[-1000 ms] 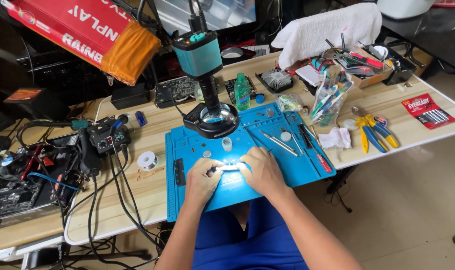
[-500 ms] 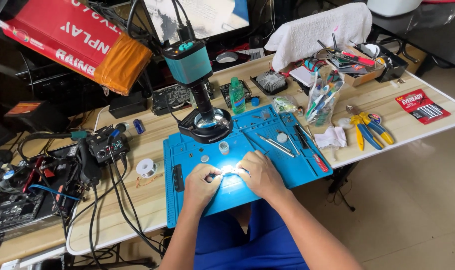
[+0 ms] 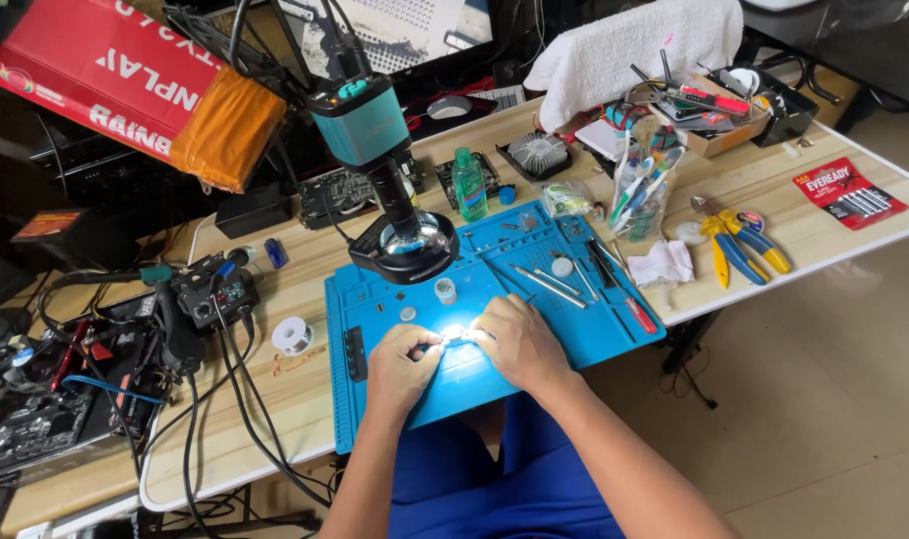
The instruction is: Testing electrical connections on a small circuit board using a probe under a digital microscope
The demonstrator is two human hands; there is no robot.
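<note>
My left hand point(image 3: 399, 367) and my right hand point(image 3: 519, 344) meet over a blue work mat point(image 3: 594, 334) on the wooden table. Both pinch a small bright part point(image 3: 457, 334) between their fingertips; glare from the lamp hides its shape. A teal microscope camera point(image 3: 359, 120) on a stand with a ring light point(image 3: 406, 245) stands just behind the hands. Small round parts point(image 3: 444, 290) and metal tweezers point(image 3: 542, 282) lie on the mat near my right hand.
A soldering station with dark cables point(image 3: 210, 294) and a solder spool point(image 3: 293, 335) sit left of the mat. Yellow-and-blue pliers point(image 3: 739, 245), a battery pack point(image 3: 849, 195), a green bottle point(image 3: 467, 185), a tool-filled bag point(image 3: 639, 195) and a white towel point(image 3: 634, 45) lie right and behind.
The camera has drifted slightly; both hands stay together over the mat, holding the small part in the same spot.
</note>
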